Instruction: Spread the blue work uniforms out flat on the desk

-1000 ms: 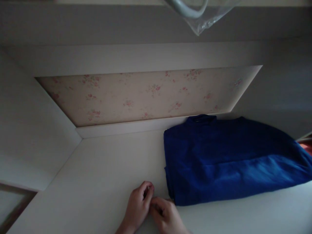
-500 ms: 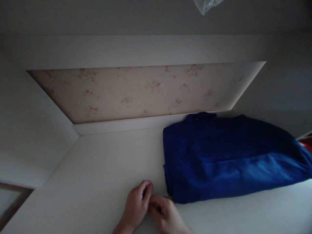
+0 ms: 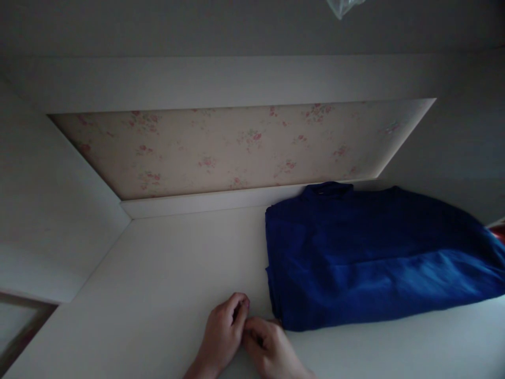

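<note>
A folded blue garment (image 3: 366,258) lies flat on the white surface, with what looks like a collar at its back edge. Just left of its front corner, my left hand (image 3: 224,329) rests with fingers curled and thumb pressed to the forefinger. Touching it, my right hand (image 3: 272,345) is also closed in a pinch, its knuckles beside the garment's front left corner. Whatever the fingertips may hold is hidden or too small to make out.
Behind the white surface (image 3: 189,252) stands a wall panel with floral paper (image 3: 221,152) in a pale frame. Clear plastic (image 3: 342,6) hangs at the top. Something red (image 3: 499,231) shows at the right edge. A framed edge (image 3: 27,316) is at lower left.
The whole view has shifted slightly, so things appear a little further right. Both hands keep the same closed pose, and the garment lies as before.
</note>
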`<action>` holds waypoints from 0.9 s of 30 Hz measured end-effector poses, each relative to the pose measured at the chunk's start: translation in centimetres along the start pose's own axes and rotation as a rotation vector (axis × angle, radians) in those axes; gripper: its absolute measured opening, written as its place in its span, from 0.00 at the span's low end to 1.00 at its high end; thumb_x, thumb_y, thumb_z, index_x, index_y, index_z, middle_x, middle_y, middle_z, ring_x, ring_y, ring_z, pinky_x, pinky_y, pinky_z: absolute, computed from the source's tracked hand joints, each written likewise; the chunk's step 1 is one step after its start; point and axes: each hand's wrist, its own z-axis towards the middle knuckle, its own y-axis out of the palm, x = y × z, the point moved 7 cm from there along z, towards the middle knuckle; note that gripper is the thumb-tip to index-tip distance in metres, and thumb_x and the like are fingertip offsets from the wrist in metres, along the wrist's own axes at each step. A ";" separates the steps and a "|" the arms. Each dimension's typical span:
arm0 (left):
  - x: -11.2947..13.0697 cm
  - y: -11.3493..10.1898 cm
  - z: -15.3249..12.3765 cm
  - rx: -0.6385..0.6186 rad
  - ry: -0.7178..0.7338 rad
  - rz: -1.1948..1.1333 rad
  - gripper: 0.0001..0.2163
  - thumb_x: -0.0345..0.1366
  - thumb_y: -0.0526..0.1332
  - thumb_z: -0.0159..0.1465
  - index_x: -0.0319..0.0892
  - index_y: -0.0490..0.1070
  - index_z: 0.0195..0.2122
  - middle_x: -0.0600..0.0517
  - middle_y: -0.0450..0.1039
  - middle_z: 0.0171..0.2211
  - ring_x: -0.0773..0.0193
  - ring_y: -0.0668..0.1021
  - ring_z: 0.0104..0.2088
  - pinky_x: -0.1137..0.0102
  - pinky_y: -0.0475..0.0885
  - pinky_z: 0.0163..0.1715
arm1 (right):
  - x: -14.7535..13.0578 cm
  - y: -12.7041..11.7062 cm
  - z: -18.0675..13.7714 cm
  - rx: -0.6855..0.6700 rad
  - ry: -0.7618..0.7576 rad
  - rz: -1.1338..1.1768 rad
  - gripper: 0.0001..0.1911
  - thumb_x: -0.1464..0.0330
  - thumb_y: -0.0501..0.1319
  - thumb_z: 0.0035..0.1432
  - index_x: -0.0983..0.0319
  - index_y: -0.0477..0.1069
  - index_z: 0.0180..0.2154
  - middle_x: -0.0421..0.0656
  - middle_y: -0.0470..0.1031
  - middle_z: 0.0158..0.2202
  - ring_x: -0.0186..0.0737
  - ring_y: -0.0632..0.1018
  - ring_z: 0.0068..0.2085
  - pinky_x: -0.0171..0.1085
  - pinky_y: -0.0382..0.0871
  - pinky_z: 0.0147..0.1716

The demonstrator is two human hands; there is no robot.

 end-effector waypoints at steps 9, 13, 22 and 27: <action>0.0 0.1 0.1 -0.009 -0.004 -0.002 0.13 0.45 0.50 0.69 0.47 0.70 0.35 0.55 0.76 0.31 0.64 0.77 0.32 0.73 0.65 0.36 | -0.2 -0.1 -0.1 0.003 -0.009 -0.025 0.07 0.71 0.53 0.52 0.63 0.68 0.27 0.37 0.65 0.23 0.32 0.65 0.26 0.31 0.54 0.26; -0.3 0.3 0.1 -0.014 0.002 0.007 0.13 0.45 0.50 0.69 0.47 0.70 0.35 0.55 0.75 0.30 0.65 0.77 0.32 0.73 0.65 0.36 | 0.3 0.1 -0.1 -0.012 0.013 -0.016 0.07 0.70 0.53 0.53 0.63 0.68 0.27 0.37 0.64 0.23 0.32 0.64 0.27 0.31 0.53 0.25; -0.3 0.3 0.1 -0.005 0.017 0.020 0.13 0.44 0.50 0.69 0.47 0.70 0.35 0.56 0.76 0.30 0.66 0.77 0.32 0.74 0.65 0.35 | 0.4 0.0 0.0 0.000 0.010 -0.043 0.07 0.71 0.54 0.54 0.64 0.69 0.27 0.36 0.63 0.22 0.31 0.64 0.26 0.31 0.52 0.24; -0.3 0.2 0.1 -0.008 0.010 0.023 0.13 0.44 0.50 0.69 0.47 0.70 0.35 0.56 0.76 0.30 0.66 0.77 0.32 0.74 0.65 0.36 | 0.3 0.1 -0.1 -0.015 0.026 -0.049 0.08 0.72 0.54 0.54 0.64 0.70 0.28 0.36 0.65 0.23 0.32 0.65 0.26 0.31 0.53 0.24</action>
